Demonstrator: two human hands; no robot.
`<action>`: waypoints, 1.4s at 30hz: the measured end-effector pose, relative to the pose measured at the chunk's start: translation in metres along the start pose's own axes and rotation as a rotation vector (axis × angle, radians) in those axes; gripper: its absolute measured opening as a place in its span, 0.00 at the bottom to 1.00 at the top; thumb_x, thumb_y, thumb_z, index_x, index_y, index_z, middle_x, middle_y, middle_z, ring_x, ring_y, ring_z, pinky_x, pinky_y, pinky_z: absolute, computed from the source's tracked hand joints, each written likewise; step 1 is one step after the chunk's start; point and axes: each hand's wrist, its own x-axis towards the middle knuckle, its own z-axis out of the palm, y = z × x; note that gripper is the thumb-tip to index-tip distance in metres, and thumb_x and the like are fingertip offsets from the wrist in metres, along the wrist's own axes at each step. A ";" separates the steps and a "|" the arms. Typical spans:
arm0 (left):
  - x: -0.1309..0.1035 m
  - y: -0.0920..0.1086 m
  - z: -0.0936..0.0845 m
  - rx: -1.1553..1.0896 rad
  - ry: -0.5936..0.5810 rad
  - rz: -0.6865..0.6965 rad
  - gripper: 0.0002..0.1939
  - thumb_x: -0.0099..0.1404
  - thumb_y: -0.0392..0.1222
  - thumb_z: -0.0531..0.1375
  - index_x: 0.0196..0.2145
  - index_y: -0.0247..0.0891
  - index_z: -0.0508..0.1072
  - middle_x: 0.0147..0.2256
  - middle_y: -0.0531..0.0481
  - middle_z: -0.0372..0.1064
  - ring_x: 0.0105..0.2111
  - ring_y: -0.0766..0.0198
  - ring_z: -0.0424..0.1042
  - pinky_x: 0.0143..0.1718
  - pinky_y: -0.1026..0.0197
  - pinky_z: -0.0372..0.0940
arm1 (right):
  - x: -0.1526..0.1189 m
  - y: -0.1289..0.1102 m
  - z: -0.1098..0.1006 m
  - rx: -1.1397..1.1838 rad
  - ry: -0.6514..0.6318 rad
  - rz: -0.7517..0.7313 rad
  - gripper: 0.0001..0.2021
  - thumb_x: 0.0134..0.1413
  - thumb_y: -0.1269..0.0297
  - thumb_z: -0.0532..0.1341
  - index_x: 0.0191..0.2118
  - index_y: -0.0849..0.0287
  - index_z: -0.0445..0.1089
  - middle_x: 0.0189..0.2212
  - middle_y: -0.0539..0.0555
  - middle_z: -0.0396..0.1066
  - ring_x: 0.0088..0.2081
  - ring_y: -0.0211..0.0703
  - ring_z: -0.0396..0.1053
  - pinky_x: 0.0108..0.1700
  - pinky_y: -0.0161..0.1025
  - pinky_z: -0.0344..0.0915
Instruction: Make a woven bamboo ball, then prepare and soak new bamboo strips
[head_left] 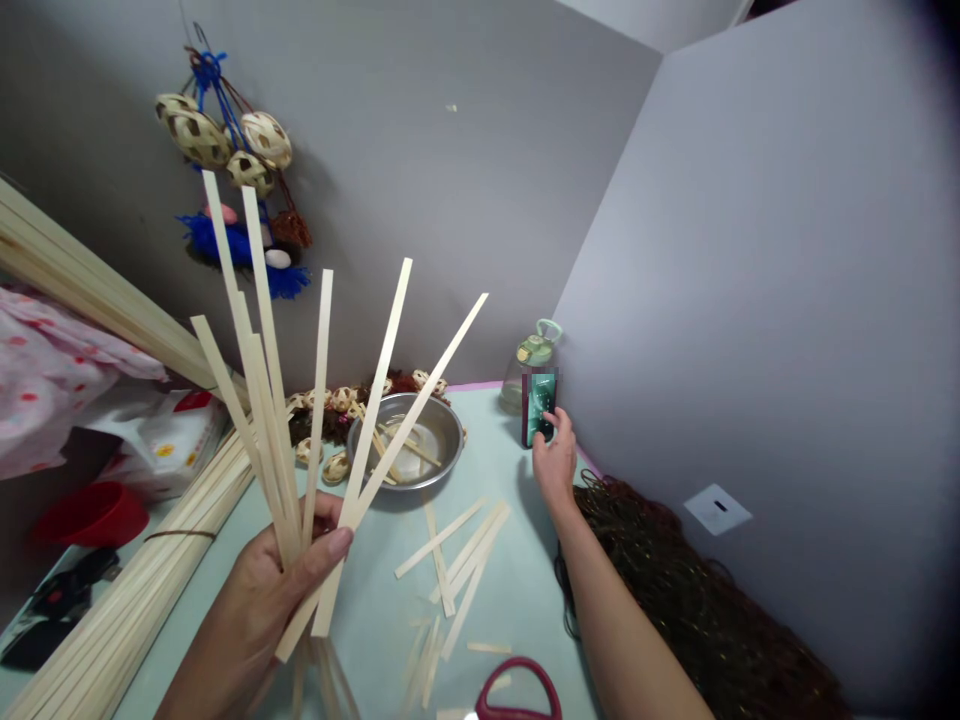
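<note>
while the left hand grips a fan of pale strips between thumb and fingers, the right hand extends to the far right, its fingers bent and slightly parted, at the face of an upright phone; whether the fingertips press the screen cannot be told. the strips rise from the left hand at differing angles, most leaning left and two leaning right, with their lower ends projecting below the thumb. the phone, its screen lit, stands just in front of a green-lidded bottle on the far side of the worktop. to the left of the phone, a metal bowl contains several short strips; small woven balls lie beside its left edge. loose strips lie scattered and partly crossed between the two arms, nearer than the bowl. at the near edge, the red handle of scissors is partly cut off from view. a banded bundle of long strips runs along the left, with a red tub beyond it. on the right, dark cord is heaped against the wall. at far left, larger woven balls hang above blue tassels.
</note>
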 end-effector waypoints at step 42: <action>-0.003 -0.003 -0.003 0.048 -0.026 0.006 0.18 0.57 0.56 0.67 0.37 0.43 0.71 0.26 0.57 0.61 0.26 0.66 0.58 0.25 0.67 0.58 | 0.002 0.032 -0.004 0.082 0.066 0.171 0.27 0.45 0.66 0.52 0.54 0.64 0.66 0.44 0.62 0.78 0.46 0.52 0.73 0.53 0.50 0.63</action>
